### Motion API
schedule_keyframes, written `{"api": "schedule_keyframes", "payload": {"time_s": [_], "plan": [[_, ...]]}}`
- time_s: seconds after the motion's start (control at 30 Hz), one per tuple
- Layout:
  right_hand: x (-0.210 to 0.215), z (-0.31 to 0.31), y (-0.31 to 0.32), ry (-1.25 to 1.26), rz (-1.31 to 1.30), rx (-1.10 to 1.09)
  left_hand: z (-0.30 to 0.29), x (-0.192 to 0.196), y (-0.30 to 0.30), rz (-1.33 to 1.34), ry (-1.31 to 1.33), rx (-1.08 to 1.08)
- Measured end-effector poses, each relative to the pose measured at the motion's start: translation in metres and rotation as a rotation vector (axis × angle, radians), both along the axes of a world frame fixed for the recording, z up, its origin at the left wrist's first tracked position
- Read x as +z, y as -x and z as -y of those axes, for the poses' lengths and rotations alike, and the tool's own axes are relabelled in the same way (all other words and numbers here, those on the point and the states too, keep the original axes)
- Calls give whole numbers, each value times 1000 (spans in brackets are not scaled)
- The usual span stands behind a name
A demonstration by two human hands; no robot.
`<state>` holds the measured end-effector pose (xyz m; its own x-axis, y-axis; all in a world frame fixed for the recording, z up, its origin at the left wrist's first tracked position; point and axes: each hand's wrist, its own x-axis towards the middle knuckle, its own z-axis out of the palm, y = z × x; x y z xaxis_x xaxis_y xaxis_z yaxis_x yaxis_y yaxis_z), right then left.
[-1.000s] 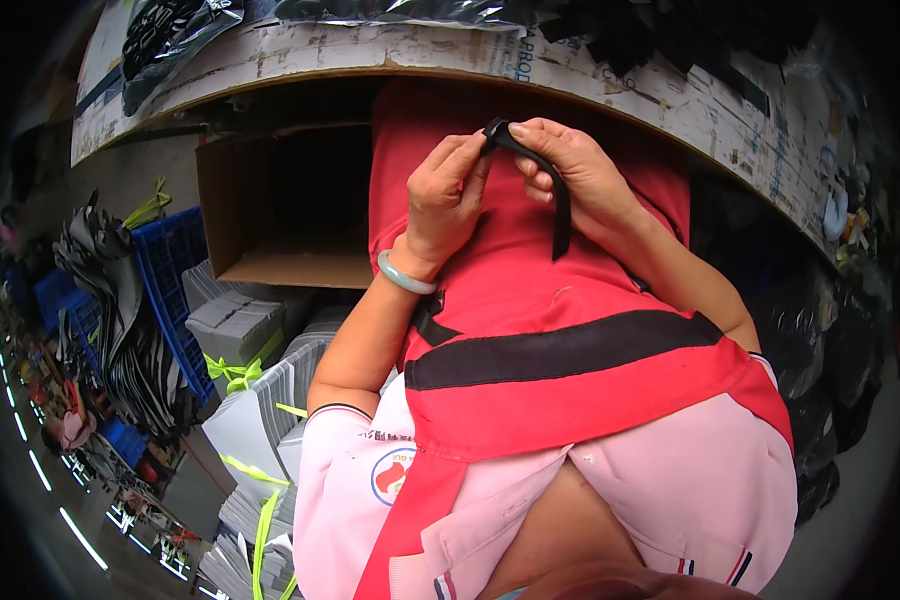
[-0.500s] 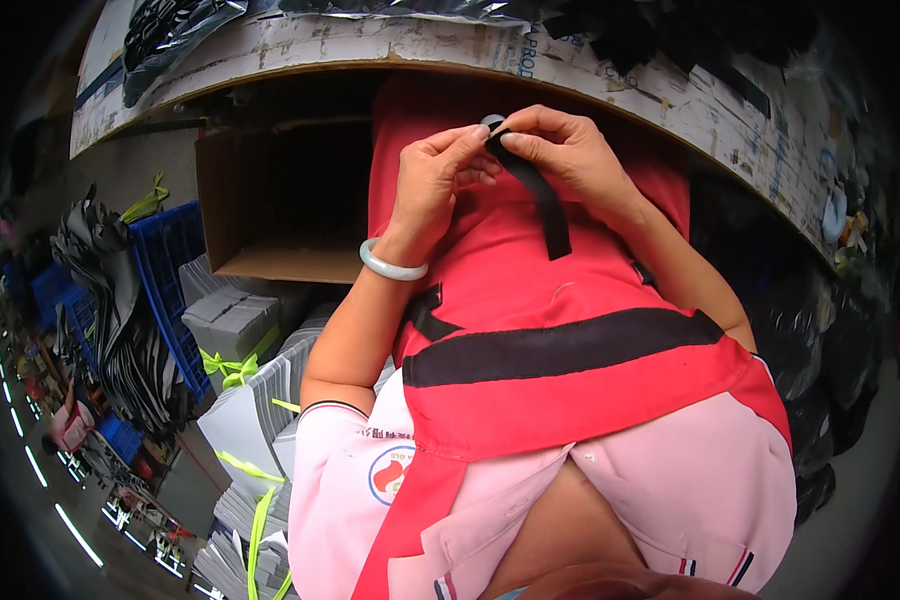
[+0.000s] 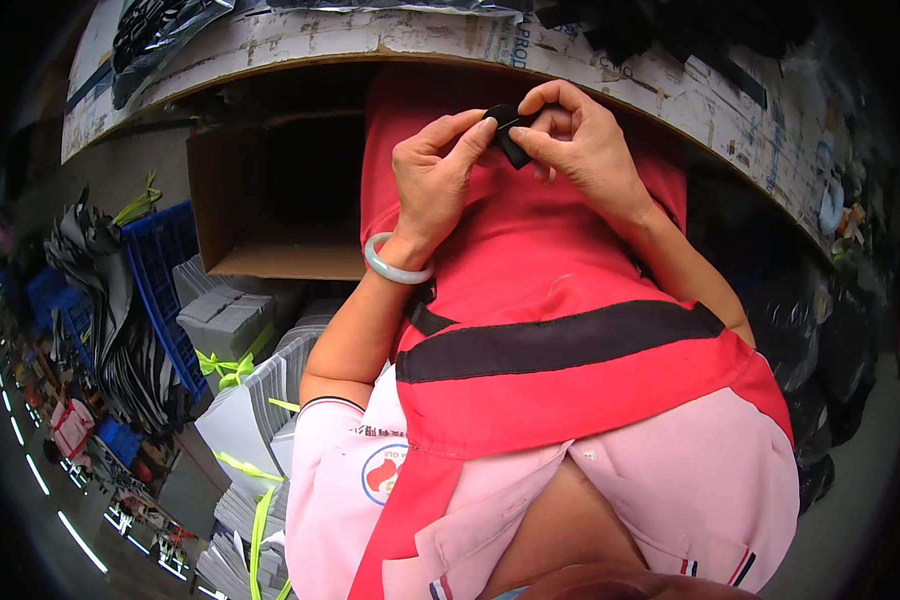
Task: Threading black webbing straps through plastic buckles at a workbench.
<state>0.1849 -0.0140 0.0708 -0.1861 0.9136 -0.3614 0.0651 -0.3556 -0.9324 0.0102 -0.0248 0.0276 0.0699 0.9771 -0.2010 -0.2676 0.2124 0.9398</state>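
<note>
Both your hands up at chest, over red apron (image 3: 530, 300). Left hand (image 3: 432, 185) & right hand (image 3: 580, 145) fingers pinched shut on small black piece (image 3: 507, 128) between them, just below worktop (image 3: 390, 35) edge. Cardboard box (image 3: 270, 195) to left.

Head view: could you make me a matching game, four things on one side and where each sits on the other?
Things:
1. black piece
2. bangle
3. cardboard box
4. blue crate

Places:
A. on its side under the table edge, open
B. pinched between the fingers of both hands
C. to the person's left, beside the grey bundles
D. around the left wrist

Pairs: 1-B, 2-D, 3-A, 4-C
</note>
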Motion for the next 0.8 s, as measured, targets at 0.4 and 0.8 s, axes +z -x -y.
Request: {"api": "schedule_keyframes", "payload": {"time_s": [0.4, 0.8], "plan": [[-9, 3, 5, -22, 6, -16, 0, -4, 0, -165, -274, 12], [-11, -6, -16, 213, -105, 154, 5, 3, 14, -235, -465, -147]]}}
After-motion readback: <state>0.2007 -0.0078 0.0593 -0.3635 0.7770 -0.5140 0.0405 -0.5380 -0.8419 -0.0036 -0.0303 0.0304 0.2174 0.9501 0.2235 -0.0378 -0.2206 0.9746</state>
